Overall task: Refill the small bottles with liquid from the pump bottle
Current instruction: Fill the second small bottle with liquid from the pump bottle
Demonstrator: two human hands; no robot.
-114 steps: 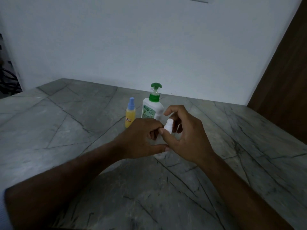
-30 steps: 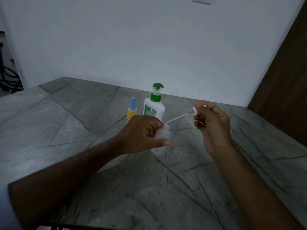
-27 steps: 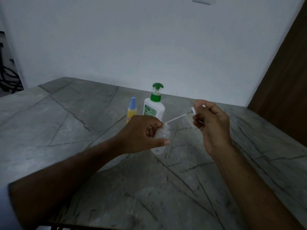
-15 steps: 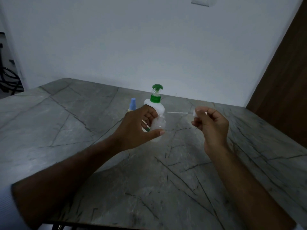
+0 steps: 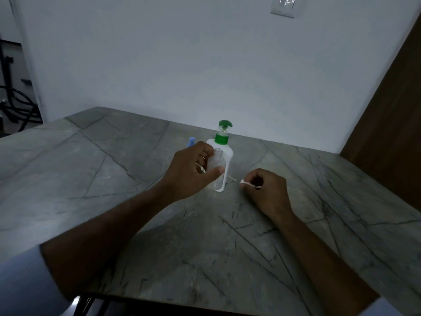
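Note:
My left hand grips a small clear bottle, upright with its neck uncovered, held just in front of the white pump bottle with a green pump. My right hand is low over the table, to the right of both bottles, pinching the small white spray cap; its thin dip tube points left toward the pump bottle's base. A second small bottle with a blue cap stands behind my left hand, mostly hidden.
All of this is on a grey marble-patterned table against a white wall. A dark wooden panel rises at the right. Dark cables and a stand sit off the table's far left.
The spray cap came off the clear bottle and its tube slid fully out. My right hand then dropped to the table with the cap while my left lifted the bottle toward the pump bottle.

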